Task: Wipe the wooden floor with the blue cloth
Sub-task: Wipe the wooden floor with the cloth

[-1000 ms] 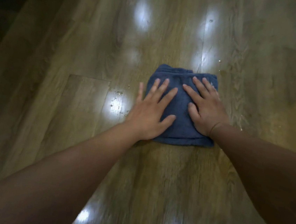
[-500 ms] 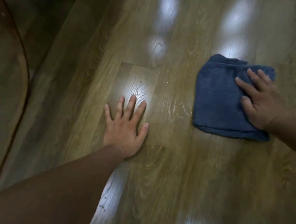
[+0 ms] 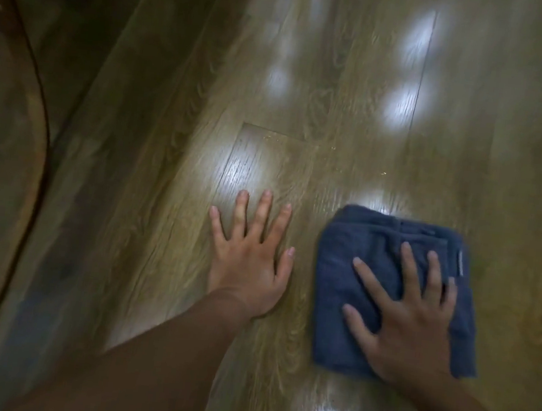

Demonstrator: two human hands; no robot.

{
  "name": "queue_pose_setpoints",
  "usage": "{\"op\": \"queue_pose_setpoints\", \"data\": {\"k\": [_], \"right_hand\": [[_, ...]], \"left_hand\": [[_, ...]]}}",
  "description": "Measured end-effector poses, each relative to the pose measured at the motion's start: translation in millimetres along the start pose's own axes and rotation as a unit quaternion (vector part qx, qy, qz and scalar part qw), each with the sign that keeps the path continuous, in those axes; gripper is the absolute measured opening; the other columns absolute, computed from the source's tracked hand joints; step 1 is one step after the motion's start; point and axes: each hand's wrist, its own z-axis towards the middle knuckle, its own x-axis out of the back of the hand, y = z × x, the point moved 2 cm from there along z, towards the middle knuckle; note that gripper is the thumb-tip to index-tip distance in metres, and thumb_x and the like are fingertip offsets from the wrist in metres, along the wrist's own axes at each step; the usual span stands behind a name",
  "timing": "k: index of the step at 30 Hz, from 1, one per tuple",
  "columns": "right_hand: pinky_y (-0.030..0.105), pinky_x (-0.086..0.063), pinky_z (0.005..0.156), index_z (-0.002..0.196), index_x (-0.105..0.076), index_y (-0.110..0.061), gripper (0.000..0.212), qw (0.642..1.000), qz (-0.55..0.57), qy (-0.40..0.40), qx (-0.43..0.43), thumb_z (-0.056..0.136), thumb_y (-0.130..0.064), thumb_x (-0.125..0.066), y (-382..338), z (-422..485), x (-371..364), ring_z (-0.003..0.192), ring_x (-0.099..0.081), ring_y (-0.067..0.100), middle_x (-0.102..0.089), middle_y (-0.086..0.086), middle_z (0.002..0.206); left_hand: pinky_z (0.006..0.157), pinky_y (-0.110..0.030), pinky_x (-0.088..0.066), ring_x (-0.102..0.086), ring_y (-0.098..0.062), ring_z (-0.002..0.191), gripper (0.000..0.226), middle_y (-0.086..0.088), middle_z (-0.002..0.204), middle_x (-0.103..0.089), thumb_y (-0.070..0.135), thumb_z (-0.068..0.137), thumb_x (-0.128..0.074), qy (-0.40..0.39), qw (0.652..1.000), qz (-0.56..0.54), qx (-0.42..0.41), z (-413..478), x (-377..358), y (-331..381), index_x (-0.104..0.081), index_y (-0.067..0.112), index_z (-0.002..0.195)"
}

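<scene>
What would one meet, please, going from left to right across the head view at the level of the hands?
Dark curved edge → left hand flat on the floor → blue cloth → right hand pressing on the cloth.

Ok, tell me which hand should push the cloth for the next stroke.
Right. The right hand lies flat, fingers spread, on the folded blue cloth. The left hand is planted on the bare wooden floor beside it, likely bracing.

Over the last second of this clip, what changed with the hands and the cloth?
The left hand came off the blue cloth and now lies flat on the bare wooden floor beside it. The right hand stayed pressed on the cloth with fingers spread. The cloth stayed folded. The camera swung, so any slide of the cloth is uncertain.
</scene>
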Motion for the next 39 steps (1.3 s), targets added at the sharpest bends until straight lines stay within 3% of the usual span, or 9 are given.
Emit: {"op": "queue_pose_setpoints", "data": {"k": [5, 11, 13, 16, 22, 26, 31, 34, 39], "right_hand": [[0.067, -0.004, 0.118, 0.150, -0.019, -0.057, 0.065, 0.993, 0.025, 0.037, -0.112, 0.089, -0.077, -0.026, 26.0, 142.6, 19.2, 0.153, -0.001, 0.041, -0.007, 0.006, 0.168], [0.072, 0.001, 0.115, 0.155, -0.017, -0.046, 0.069, 0.980, 0.038, 0.075, -0.181, 0.091, -0.073, -0.021, 37.3, 283.8, 33.0, 0.150, 0.002, 0.050, -0.003, 0.016, 0.167], [0.072, 0.003, 0.115, 0.155, -0.017, -0.046, 0.070, 0.983, 0.043, 0.058, -0.167, 0.090, -0.073, -0.020, 24.0, 274.9, 32.9, 0.150, 0.005, 0.051, 0.001, 0.016, 0.167], [0.065, 0.001, 0.120, 0.153, -0.018, -0.051, 0.066, 0.998, 0.014, 0.023, -0.065, 0.091, -0.073, -0.024, 5.7, 220.9, 28.5, 0.151, 0.006, 0.045, -0.001, 0.008, 0.169], [0.060, -0.026, 0.107, 0.147, -0.042, -0.048, 0.065, 0.995, -0.019, 0.009, 0.100, 0.089, -0.075, -0.033, -18.8, 44.5, 1.0, 0.146, -0.020, 0.046, -0.029, 0.004, 0.162], [0.059, -0.033, 0.094, 0.145, -0.044, -0.047, 0.074, 0.996, -0.044, 0.043, 0.072, 0.080, -0.082, -0.036, -13.9, 113.9, 12.4, 0.138, -0.027, 0.054, -0.032, 0.007, 0.161], [0.073, -0.006, 0.112, 0.153, -0.013, -0.051, 0.082, 0.998, -0.010, 0.027, -0.062, 0.080, -0.087, -0.016, -38.4, 277.6, 25.6, 0.148, 0.000, 0.053, -0.003, 0.004, 0.169], [0.071, -0.006, 0.113, 0.153, -0.022, -0.048, 0.082, 0.998, -0.026, 0.030, -0.039, 0.080, -0.086, -0.016, -65.2, 287.0, 20.8, 0.148, -0.002, 0.054, -0.012, 0.004, 0.168], [0.060, -0.025, 0.105, 0.146, -0.036, -0.047, 0.072, 0.990, -0.095, 0.055, 0.086, 0.084, -0.078, -0.018, -54.8, 224.4, 14.3, 0.144, -0.021, 0.044, -0.029, -0.001, 0.160]], "left_hand": [[0.116, -0.069, 0.005, 0.009, -0.034, 0.153, 0.066, -0.003, 0.168, 0.002, 0.056, 0.100, -0.017, 0.008, 1.000, -0.012, -0.004, -2.4, -1.1, -0.9, -0.003, 0.031, 0.159], [0.115, -0.069, 0.006, 0.015, -0.035, 0.152, 0.066, -0.003, 0.167, 0.007, 0.057, 0.100, -0.012, 0.016, 1.000, -0.006, -0.007, -0.5, -6.5, -1.3, 0.002, 0.030, 0.158], [0.114, -0.069, 0.007, 0.019, -0.035, 0.151, 0.066, -0.003, 0.167, 0.012, 0.057, 0.099, -0.009, 0.007, 1.000, 0.001, -0.010, -2.0, -6.2, -1.5, 0.007, 0.030, 0.157], [0.114, -0.069, 0.008, 0.022, -0.035, 0.150, 0.065, -0.003, 0.166, 0.015, 0.057, 0.099, -0.006, 0.001, 1.000, 0.005, -0.008, -0.8, -5.5, -2.5, 0.011, 0.030, 0.156], [0.115, -0.070, 0.001, 0.010, -0.036, 0.152, 0.068, -0.005, 0.167, 0.004, 0.055, 0.098, -0.016, -0.009, 1.000, -0.003, -0.010, -2.2, 0.2, -1.0, -0.002, 0.029, 0.159], [0.115, -0.070, 0.001, 0.008, -0.036, 0.153, 0.068, -0.004, 0.168, 0.000, 0.055, 0.097, -0.021, -0.013, 1.000, -0.016, -0.008, 0.0, 2.5, -0.5, -0.009, 0.029, 0.158], [0.115, -0.069, 0.005, 0.014, -0.035, 0.152, 0.067, -0.003, 0.166, 0.007, 0.057, 0.098, -0.016, 0.004, 1.000, -0.003, -0.003, -0.3, -1.6, -1.2, 0.000, 0.030, 0.158], [0.115, -0.068, 0.009, 0.016, -0.034, 0.152, 0.067, -0.002, 0.167, 0.009, 0.058, 0.097, -0.011, -0.001, 1.000, 0.007, -0.004, 1.6, -2.6, -1.9, 0.005, 0.032, 0.157], [0.116, -0.064, 0.014, 0.015, -0.031, 0.152, 0.068, 0.001, 0.168, 0.005, 0.059, 0.095, -0.011, -0.002, 1.000, -0.002, 0.000, 1.2, -0.2, -2.7, 0.003, 0.034, 0.157]]}}
